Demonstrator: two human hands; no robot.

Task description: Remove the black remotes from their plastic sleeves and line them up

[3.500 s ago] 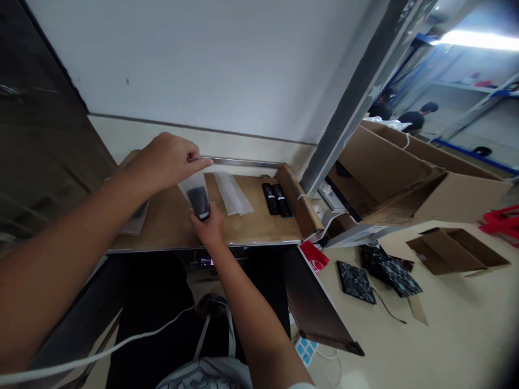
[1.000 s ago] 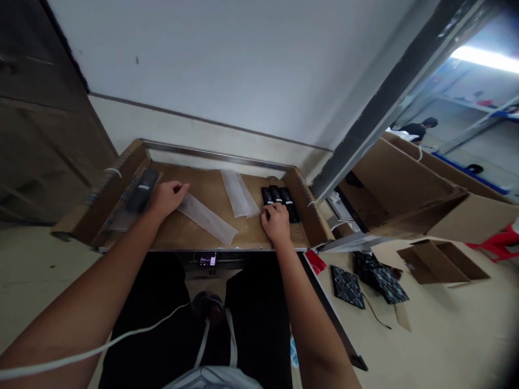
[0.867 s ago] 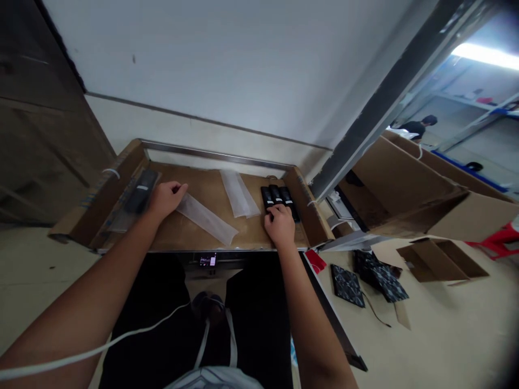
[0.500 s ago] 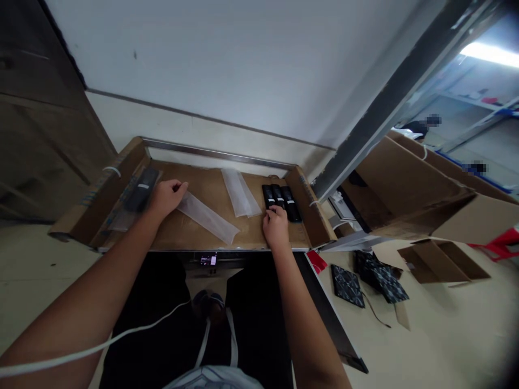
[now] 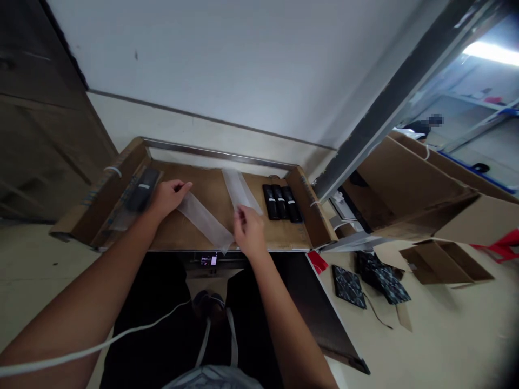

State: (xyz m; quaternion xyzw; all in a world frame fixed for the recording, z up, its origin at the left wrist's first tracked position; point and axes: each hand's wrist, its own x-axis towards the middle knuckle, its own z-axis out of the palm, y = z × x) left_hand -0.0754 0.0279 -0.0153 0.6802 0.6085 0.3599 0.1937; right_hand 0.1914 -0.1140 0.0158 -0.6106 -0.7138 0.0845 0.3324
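Note:
My left hand (image 5: 169, 198), fingers curled, pinches the upper end of a long translucent plastic sleeve (image 5: 203, 219). The sleeve slants down to the right, and its lower end lies at the front edge of the cardboard-lined tray (image 5: 194, 178). Close to that end is my right hand (image 5: 249, 231), its fingers bent together; what they hold, if anything, is hidden. Just behind the right hand lie more translucent sleeves (image 5: 239, 189). At the tray's right end, three black remote-like items (image 5: 280, 202) with white labels rest side by side. Dark items in clear plastic (image 5: 141, 189) sit left of my left hand.
Cardboard walls (image 5: 312, 202) bound the tray's sides. Big open cardboard boxes (image 5: 417, 183) stand to the right. On the floor are dark patterned packages (image 5: 348, 286) and a smaller carton (image 5: 446, 262). A white cable (image 5: 141, 327) crosses over my lap.
My right hand has moved left, away from the black items to the sleeve's lower end. That end has shifted slightly toward the front edge. My left hand stays nearly in place.

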